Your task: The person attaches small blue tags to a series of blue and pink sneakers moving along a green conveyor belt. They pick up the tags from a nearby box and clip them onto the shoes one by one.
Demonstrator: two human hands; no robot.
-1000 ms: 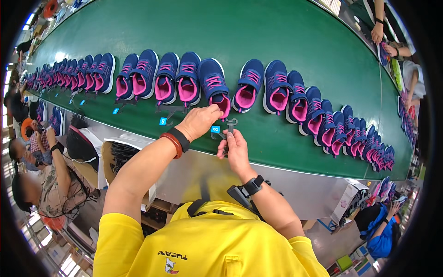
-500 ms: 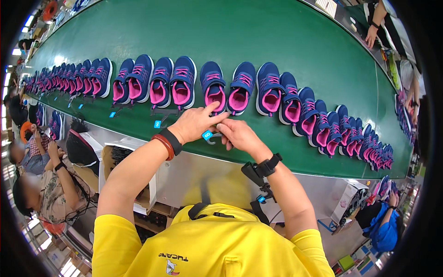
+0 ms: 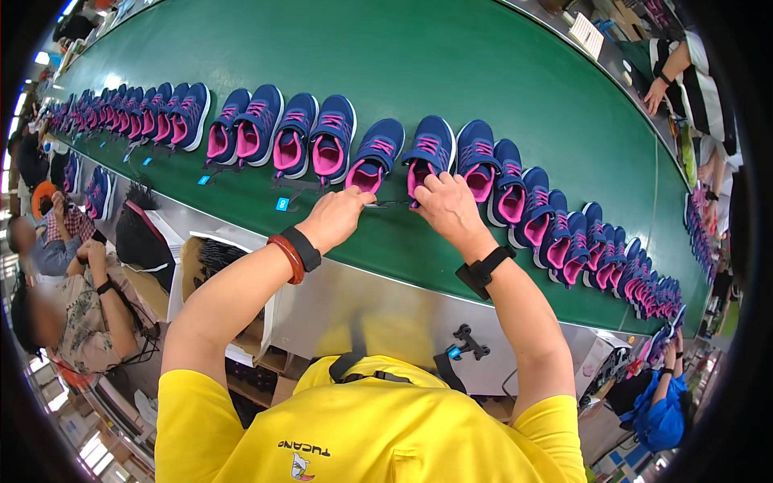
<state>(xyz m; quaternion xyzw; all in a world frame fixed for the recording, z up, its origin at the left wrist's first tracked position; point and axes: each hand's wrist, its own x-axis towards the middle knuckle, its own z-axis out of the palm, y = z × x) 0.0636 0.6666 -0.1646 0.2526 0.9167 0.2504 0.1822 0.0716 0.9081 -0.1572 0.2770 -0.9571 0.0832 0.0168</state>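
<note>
Working at a crowded green table [image 3: 459,64]

Overlapping shoes [image 3: 535,209] crowd against the right shoe [image 3: 435,138], and blue tags [image 3: 282,204] lie along the near edge. Counted: two shoes at the hands, one black hanger [image 3: 388,204] between them, four shoes [image 3: 295,121] just left; the farther rows overlap too tightly to count. The right hand [image 3: 452,209] has its fingers closed on the right shoe's heel. The left hand [image 3: 332,217] has its fingertips together at the heel of the left shoe [image 3: 382,145]; whether they grip shoe or hanger, I cannot tell.

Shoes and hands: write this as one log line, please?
left hand: at blue shoe | right hand: at neighbouring shoe | black hanger: between hands
</note>
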